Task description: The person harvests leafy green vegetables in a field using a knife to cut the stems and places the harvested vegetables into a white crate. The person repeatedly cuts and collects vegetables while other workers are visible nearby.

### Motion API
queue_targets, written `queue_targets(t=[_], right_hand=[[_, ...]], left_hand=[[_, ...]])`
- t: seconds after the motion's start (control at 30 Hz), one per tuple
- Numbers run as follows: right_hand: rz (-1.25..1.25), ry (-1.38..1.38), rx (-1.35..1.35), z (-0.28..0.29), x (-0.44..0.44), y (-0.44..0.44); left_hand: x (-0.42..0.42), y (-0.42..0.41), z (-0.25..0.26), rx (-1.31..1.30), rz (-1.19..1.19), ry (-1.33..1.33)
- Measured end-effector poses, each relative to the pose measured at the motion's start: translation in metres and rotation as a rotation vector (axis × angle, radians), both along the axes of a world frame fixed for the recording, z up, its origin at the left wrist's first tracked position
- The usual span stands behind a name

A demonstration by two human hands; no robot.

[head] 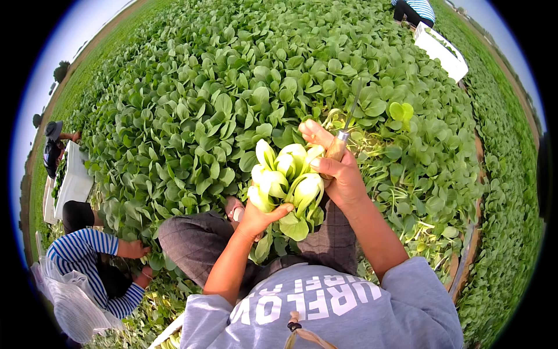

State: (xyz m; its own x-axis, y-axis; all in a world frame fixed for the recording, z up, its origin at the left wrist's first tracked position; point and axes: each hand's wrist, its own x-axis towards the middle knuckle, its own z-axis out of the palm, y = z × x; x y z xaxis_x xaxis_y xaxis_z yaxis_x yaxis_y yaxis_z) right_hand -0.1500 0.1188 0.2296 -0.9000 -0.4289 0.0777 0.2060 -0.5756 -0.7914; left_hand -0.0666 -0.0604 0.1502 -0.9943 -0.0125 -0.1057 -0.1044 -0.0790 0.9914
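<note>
My left hand (260,220) is closed around a bunch of several bok choy heads (287,176), pale stem bases turned up and green leaves hanging below. The bunch is above my lap, between my bent knees. Right beside it, my right hand (347,181) grips the wooden handle of a knife (335,150). Its narrow dark blade (355,102) points away from me, over the plants. My right thumb lies across the handle near the bunch, and some right fingers extend beyond it. Whether the right hand touches the stems is hard to tell.
Dense growing bok choy (196,109) spreads ahead. Cut leaves (405,196) litter the ground at right. A co-worker in striped sleeves (83,248) crouches close on my left. Other people work at far left (52,146) and top right (414,11), near white crates (442,52). Another crate edge (168,331) shows behind me.
</note>
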Motion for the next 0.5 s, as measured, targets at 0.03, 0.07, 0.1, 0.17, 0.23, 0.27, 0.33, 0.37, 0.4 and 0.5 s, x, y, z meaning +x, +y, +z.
queue_targets(t=[0.03, 0.07, 0.1, 0.17, 0.23, 0.27, 0.33, 0.37, 0.4, 0.5], right_hand=[[0.029, 0.024, 0.008, 0.002, 0.0, -0.006], [0.056, 0.056, -0.002, 0.002, 0.0, -0.011], [0.097, 0.089, -0.019, 0.004, -0.001, -0.018], [0.213, 0.034, -0.062, 0.013, 0.001, -0.032], [0.311, 0.031, -0.065, 0.021, 0.006, -0.049], [0.361, 0.002, -0.066, 0.025, 0.007, -0.056], [0.478, -0.005, -0.127, 0.026, 0.007, -0.072], [0.522, -0.002, -0.156, 0.025, 0.005, -0.08], [0.563, -0.006, -0.168, 0.022, 0.004, -0.089], [0.572, 0.093, -0.062, 0.026, -0.004, -0.11]], left_hand=[[0.003, -0.004, -0.005, 0.052, 0.014, 0.007], [0.007, -0.007, -0.007, 0.143, 0.019, -0.005], [0.012, -0.011, -0.003, 0.229, 0.04, -0.014], [0.028, -0.023, -0.004, 0.466, 0.089, -0.106], [0.045, -0.035, -0.008, 0.672, 0.143, -0.078], [0.051, -0.036, -0.008, 0.717, 0.155, -0.057], [0.065, -0.043, -0.014, 0.807, 0.224, -0.035], [0.071, -0.046, -0.019, 0.852, 0.253, -0.018], [0.08, -0.05, -0.021, 0.901, 0.281, 0.013], [0.102, -0.056, -0.022, 1.04, 0.435, 0.112]])
